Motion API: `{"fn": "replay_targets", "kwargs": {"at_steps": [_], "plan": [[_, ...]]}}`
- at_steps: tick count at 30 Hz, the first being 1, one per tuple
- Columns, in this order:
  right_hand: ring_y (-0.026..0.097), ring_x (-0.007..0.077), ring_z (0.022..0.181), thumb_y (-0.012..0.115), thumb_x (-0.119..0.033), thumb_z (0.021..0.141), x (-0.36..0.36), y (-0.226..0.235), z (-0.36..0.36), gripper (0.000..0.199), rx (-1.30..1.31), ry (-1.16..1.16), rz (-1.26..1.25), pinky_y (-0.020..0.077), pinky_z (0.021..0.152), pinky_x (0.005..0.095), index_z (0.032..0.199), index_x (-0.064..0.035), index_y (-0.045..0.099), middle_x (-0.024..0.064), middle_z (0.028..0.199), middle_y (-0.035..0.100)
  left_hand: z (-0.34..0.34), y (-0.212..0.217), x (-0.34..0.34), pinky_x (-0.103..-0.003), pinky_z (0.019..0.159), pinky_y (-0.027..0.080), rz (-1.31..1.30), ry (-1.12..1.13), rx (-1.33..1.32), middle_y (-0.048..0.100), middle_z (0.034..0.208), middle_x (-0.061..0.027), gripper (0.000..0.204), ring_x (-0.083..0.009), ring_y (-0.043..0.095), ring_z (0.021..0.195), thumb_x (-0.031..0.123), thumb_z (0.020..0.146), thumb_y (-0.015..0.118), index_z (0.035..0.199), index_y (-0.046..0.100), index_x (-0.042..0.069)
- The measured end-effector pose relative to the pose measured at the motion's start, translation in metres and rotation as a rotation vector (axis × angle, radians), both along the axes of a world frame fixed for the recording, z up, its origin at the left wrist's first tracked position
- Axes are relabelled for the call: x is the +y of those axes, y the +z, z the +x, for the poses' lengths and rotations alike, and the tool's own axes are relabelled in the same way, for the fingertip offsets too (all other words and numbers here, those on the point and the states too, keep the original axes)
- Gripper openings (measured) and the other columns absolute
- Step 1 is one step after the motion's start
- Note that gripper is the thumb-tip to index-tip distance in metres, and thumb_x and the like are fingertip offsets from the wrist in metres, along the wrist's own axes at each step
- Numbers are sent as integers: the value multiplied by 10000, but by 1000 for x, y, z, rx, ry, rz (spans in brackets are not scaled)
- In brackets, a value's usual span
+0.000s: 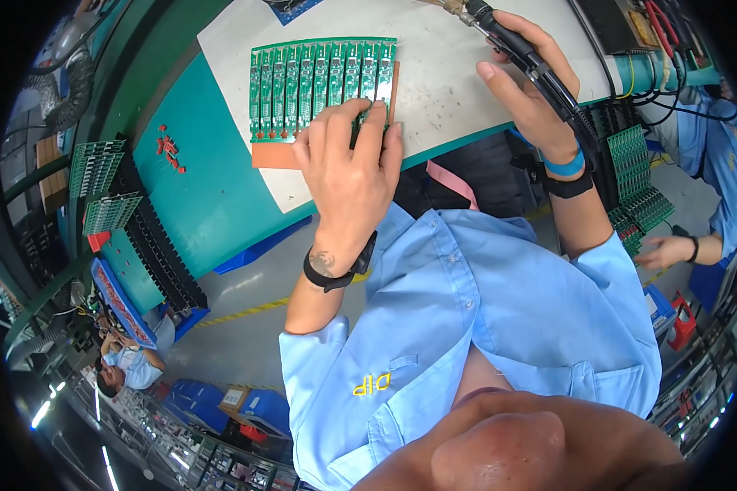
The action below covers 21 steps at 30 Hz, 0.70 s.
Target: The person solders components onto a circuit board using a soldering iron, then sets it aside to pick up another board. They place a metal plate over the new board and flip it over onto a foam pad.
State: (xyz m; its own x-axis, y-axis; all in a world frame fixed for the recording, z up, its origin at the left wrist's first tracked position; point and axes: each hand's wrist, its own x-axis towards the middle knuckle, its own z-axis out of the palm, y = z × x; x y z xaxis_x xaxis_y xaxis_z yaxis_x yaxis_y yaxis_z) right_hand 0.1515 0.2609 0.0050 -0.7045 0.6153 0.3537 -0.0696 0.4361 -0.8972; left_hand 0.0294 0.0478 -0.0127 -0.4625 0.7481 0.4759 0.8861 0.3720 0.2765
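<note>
A panel of several narrow green circuit boards [303, 78] lies side by side on an orange-brown backing board [272, 155], on a white sheet [446, 98]. My left hand [345, 168] rests on the panel's near right part, fingers apart and bent, fingertips touching the boards. The spots under those fingertips are hidden. Off to the right, my right hand [544, 98] is closed around a black-handled soldering iron [526, 59]. Its metal front end points up and left, past the top edge of the picture, clear of the panel. A cable runs back from the handle along my wrist.
Small red parts [169, 149] lie scattered on the green mat [213, 176]. More green boards stand in a black rack [160, 250] at left. At right, another person's hand [665, 252] is near upright green boards [630, 168]. Cables [667, 78] hang at upper right.
</note>
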Motion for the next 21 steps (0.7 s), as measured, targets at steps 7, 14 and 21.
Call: {"fn": "replay_targets", "kwargs": {"at_steps": [7,14,21], "plan": [[662,171,992,817,0,859,21,-48,3,536,123,35,90,538,903,298,1353,46,616,116,1173,697,0,7,-30,-452,992,392,-18,8,-25,689,1163,-35,233,-262,635,1125,110,850,801,1079,767,86],[649,160,997,843,-53,848,12,-31,10,562,51,16,59,527,908,294,1355,37,618,91,1166,684,-43,6,-92,-509,1145,369,-33,50,55,691,1301,-88,341,-301,612,1298,60,846,784,1184,743,85],[659,191,898,831,-41,817,-32,3,20,514,0,328,34,530,823,321,1290,52,652,123,1070,706,-58,-12,-107,-545,1146,385,162,91,-116,685,1342,-101,411,-330,610,1305,79,834,775,1242,724,79]]}}
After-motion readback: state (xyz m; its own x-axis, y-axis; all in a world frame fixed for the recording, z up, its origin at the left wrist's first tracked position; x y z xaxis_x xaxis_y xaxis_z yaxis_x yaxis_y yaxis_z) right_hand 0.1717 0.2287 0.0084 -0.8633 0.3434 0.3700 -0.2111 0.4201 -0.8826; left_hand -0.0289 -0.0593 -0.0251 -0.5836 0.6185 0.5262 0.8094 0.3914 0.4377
